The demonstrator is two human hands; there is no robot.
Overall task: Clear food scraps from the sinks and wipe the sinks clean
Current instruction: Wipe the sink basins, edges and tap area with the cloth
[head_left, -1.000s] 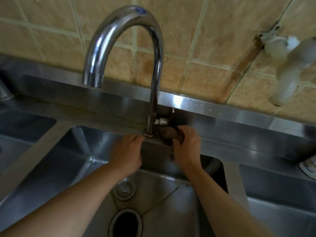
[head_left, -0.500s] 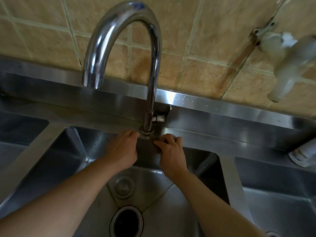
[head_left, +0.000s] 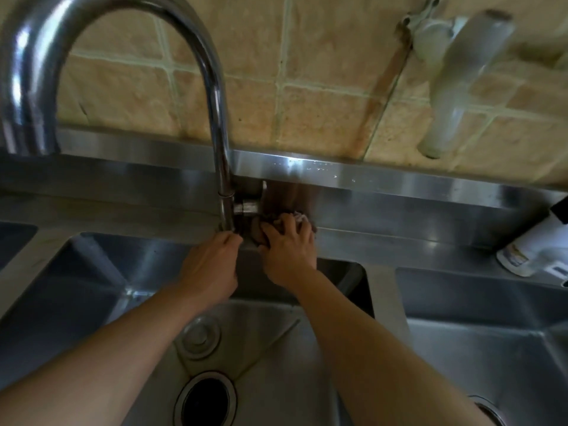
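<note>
Bottom centre of frame: open drain hole (head_left: 205,400) of the middle sink (head_left: 276,379), round plug (head_left: 200,334) lying just above it on the basin floor. No scraps visible in this basin; floor looks bare steel, dim light so small bits could be missed. Lower right: a second sink (head_left: 491,348) with its own drain partly showing at the frame edge. Far left: edge of a third basin.

Mid frame: both forearms reach up from the bottom. Left hand (head_left: 209,265) sits at the back rim by the faucet base, fingers curled; whether it holds anything cannot be told. Right hand (head_left: 289,250) presses down on a bunched dark cloth (head_left: 289,218), fingers spread over and gripping it, on the ledge just right of the faucet (head_left: 219,133) stem and its side valve (head_left: 247,206).

Judged step: wiping the ledge around the faucet base. To do it well: keep the cloth flat under the fingers, work it round the stem and under the valve where grime collects, push dirt toward the basin, not along the backsplash (head_left: 368,176). Left hand could steady the faucet.

Upper frame: tan wall tiles (head_left: 322,87), white wall tap (head_left: 455,72) upper right, white bottle (head_left: 528,250) lying on the ledge at right edge.
</note>
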